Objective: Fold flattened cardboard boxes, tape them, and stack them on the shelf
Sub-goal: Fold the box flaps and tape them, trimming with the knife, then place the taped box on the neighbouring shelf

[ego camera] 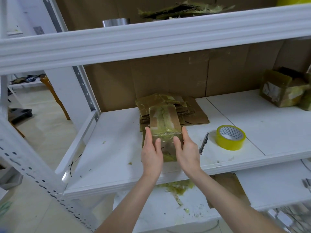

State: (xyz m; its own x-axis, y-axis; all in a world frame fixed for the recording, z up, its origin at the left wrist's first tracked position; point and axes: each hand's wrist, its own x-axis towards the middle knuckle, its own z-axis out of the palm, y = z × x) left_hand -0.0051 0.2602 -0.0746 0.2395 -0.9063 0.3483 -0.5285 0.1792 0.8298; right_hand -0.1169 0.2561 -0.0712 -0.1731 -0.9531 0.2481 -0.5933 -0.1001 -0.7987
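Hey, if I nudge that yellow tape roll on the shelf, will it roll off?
Probably not: the tape roll lies flat on the shelf, so it should slide rather than roll. Its open core suggests it is light. Stood on edge, it would likely roll.

A shiny metal cylinder [116,22] stands high up; a wooden chair leg [55,96] slants at left.

Taped brown box [165,126] upright on white shelf [109,148], flattened stack [191,113] behind
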